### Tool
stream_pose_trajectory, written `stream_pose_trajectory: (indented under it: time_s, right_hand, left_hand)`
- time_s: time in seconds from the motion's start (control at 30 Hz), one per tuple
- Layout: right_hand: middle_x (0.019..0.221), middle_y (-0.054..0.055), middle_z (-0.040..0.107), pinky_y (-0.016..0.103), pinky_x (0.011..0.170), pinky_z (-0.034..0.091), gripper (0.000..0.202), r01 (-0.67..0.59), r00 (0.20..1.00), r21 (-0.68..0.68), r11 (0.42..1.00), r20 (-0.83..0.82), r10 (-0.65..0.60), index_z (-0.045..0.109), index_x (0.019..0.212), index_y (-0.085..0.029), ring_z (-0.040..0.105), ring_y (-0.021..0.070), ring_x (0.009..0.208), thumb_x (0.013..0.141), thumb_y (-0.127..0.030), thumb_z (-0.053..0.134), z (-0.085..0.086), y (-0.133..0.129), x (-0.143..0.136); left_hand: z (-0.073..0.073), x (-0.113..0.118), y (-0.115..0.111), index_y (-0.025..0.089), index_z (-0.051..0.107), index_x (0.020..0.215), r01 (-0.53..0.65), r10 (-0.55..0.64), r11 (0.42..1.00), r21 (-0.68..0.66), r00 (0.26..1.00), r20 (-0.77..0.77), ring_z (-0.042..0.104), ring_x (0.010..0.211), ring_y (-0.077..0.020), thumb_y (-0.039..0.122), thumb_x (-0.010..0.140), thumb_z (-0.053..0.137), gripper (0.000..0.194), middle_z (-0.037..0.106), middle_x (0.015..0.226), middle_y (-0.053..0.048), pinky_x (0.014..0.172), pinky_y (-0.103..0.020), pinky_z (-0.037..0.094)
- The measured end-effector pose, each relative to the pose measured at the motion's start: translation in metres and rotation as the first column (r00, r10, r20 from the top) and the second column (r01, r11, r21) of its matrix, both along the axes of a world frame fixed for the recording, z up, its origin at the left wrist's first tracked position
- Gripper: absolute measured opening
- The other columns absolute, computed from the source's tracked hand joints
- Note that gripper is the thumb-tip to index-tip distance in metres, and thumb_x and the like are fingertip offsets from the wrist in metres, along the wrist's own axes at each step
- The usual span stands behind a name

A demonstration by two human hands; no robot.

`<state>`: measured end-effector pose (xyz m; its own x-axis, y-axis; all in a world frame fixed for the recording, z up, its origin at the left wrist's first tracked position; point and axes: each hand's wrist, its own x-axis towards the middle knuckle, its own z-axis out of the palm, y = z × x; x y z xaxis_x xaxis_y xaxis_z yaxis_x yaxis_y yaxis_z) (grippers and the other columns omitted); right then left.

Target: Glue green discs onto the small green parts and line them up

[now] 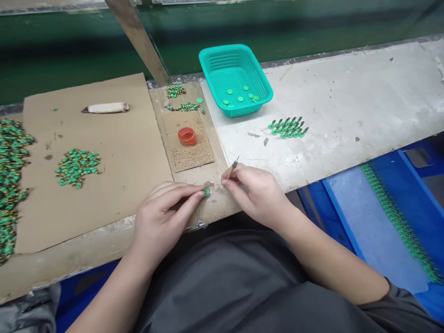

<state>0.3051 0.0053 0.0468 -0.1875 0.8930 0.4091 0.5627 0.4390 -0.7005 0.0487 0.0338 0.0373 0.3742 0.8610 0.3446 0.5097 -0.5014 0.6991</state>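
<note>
Between thumb and forefinger, my left hand (166,210) pinches a small round green disc (206,192) just above the bench's front edge. My right hand (255,187) grips a thin tool with a wooden handle and a dark, fine tip (235,163), perhaps a small brush; the tip points up and away from the disc. Beyond both hands, a small red cup (187,136) rests on a speckled piece of cardboard (192,159). Farther back, several green discs lie inside a turquoise basket (262,95). Green discs with dark upright pieces (288,128) stand grouped on the right.
Small green-and-black parts form a pile (78,167) on the large cardboard sheet (128,138), with a bigger heap (12,185) at far left. A white-wrapped pointed tool (107,108) lies behind. A blue crate (412,180) holding rows of green pieces sits below at right.
</note>
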Motion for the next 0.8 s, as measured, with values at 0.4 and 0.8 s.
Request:
stream_pose_trajectory:
  time_s: [0.4, 0.8]
  right_hand:
    - [0.110, 0.003, 0.083, 0.035, 0.092, 0.063, 0.014, -0.086, 0.995, -0.042, 0.995, 0.054, 0.088, 0.070, 0.119, -0.027, 0.081, 0.0222, 0.099, 0.124, -0.032, 0.058, 0.006, 0.000, 0.007]
    - [0.106, 0.000, 0.080, 0.025, 0.098, 0.065, 0.023, -0.075, 0.995, 0.002, 0.997, -0.064, 0.075, 0.067, 0.100, -0.026, 0.081, 0.0146, 0.099, 0.122, -0.031, 0.066, -0.007, 0.003, -0.006]
  left_hand:
    - [0.002, 0.006, -0.004, 0.034, 0.090, 0.104, -0.022, 0.023, 0.998, 0.061, 0.999, -0.023, 0.085, 0.092, -0.0182, 0.031, 0.105, 0.087, 0.005, 0.092, 0.104, 0.004, 0.092, -0.036, 0.067]
    - [0.003, 0.011, -0.008, 0.029, 0.092, 0.102, -0.086, 0.086, 0.996, -0.026, 0.996, -0.019, 0.085, 0.093, -0.0145, 0.039, 0.109, 0.085, 0.014, 0.093, 0.106, 0.003, 0.090, -0.030, 0.065]
